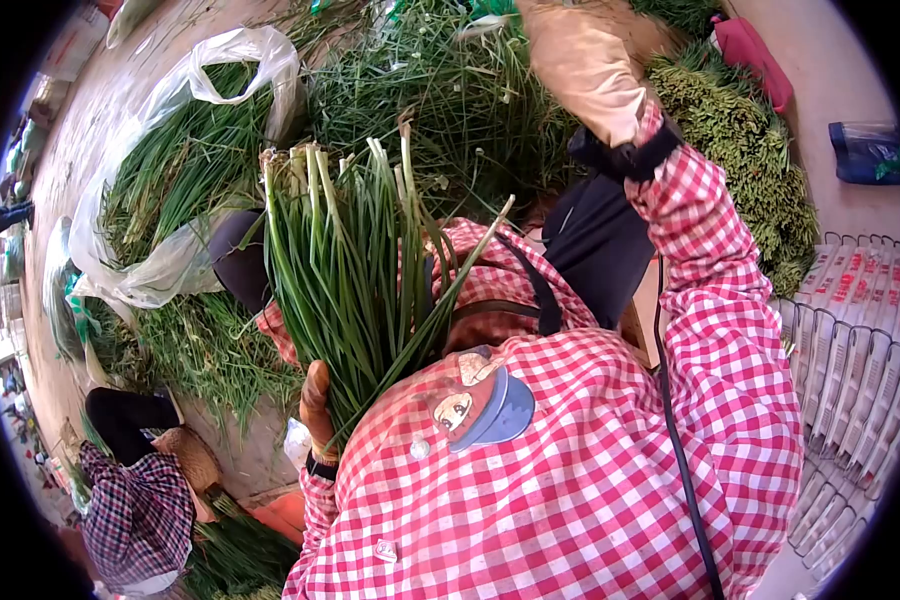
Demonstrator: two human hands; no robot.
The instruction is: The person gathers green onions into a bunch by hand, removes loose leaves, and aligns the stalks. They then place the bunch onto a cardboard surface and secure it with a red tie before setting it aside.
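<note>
Left hand (317,400) grips scallion bunch (350,270); right hand (580,60) over heaped greens (470,120).

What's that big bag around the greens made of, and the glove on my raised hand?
Bag: thin clear plastic film, glossy and crinkled, greens showing through. Glove on the right hand: probably tan cloth, matte with soft creases; weave too blurred to tell.

Left hand (317,400) clenched — right hand (580,60) far forward
</note>
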